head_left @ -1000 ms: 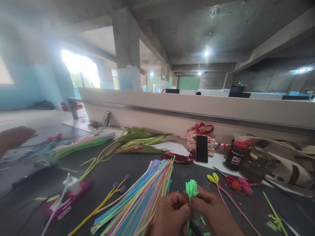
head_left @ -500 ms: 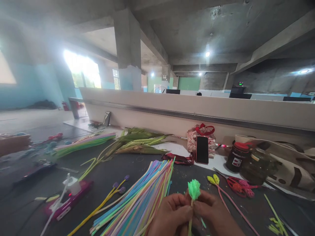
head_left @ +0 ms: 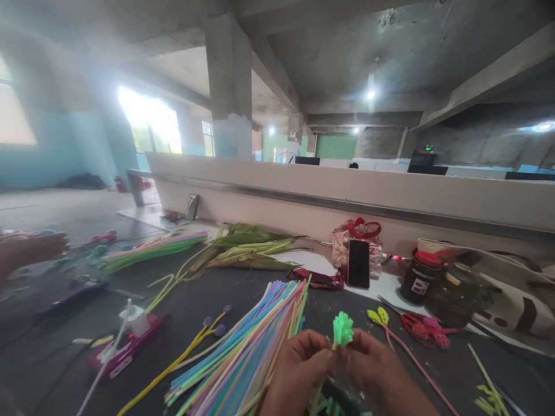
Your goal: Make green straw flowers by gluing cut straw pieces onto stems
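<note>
A mint-green pipe-cleaner flower (head_left: 343, 329) stands up between my two hands near the bottom middle. My left hand (head_left: 301, 367) is closed, its thumb and forefinger pinching the stem just under the bloom. On the other side, my right hand (head_left: 375, 367) has its fingers closed at the base of the flower; the exact fingertip contact is partly hidden. Below the hands, short green pieces (head_left: 330, 406) show in a dark spot. Left of my left hand lies a large bundle of pastel pipe cleaners (head_left: 247, 346).
A yellow stem with purple balls (head_left: 173, 367) and a purple power strip (head_left: 124, 352) lie left. Corn husks (head_left: 247, 248), a phone (head_left: 358, 263) and a dark jar (head_left: 420, 277) stand behind. Scissors (head_left: 392, 306) and a yellow-tipped pink stem (head_left: 410, 352) lie right. Another person's hand (head_left: 32, 251) is far left.
My hands have drawn slightly apart below the bloom, and the stem now slants down to the left. The other person's hand reaches further right. The view has shifted slightly.
</note>
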The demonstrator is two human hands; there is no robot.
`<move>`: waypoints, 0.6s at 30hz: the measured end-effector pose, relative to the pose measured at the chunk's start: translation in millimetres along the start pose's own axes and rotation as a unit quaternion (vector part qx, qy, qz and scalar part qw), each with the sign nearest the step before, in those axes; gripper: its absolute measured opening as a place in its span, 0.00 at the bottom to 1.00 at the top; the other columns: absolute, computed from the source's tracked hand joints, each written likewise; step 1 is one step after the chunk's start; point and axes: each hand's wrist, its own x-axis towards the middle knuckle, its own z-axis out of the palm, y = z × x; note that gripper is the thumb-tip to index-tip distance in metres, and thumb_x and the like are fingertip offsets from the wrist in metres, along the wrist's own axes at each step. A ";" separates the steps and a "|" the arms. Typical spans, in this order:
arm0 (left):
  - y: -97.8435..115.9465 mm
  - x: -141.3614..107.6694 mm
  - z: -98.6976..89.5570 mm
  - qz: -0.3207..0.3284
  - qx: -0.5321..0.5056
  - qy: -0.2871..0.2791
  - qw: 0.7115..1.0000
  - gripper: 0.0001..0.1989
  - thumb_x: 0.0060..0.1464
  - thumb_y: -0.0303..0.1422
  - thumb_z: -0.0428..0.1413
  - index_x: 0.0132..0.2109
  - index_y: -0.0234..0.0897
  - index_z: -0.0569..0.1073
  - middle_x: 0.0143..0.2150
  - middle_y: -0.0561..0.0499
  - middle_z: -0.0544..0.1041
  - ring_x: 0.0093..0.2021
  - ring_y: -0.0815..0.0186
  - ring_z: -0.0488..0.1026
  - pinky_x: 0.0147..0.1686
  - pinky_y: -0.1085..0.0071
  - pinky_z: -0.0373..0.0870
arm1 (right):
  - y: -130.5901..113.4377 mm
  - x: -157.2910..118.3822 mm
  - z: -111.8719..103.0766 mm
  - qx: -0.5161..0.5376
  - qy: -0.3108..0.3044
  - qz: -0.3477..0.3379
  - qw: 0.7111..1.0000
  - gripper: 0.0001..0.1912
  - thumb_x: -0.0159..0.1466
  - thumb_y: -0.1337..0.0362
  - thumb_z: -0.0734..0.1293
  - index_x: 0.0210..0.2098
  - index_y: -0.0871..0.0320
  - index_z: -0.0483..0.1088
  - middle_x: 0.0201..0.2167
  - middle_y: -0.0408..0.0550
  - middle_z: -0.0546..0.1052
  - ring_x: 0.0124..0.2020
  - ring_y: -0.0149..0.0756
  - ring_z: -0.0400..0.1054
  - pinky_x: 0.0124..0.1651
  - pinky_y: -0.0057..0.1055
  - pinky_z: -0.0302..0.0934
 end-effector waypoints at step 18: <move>-5.0 -2.0 -1.3 0.018 0.044 -0.042 0.998 0.08 0.32 0.32 0.58 0.20 0.34 0.67 0.15 0.57 0.66 0.15 0.77 0.57 0.19 0.77 0.50 | -14.7 -12.0 20.4 0.055 0.005 -0.006 0.998 0.16 0.40 0.59 0.75 0.19 0.62 0.68 0.10 0.34 0.65 0.12 0.18 0.53 0.16 0.17 0.43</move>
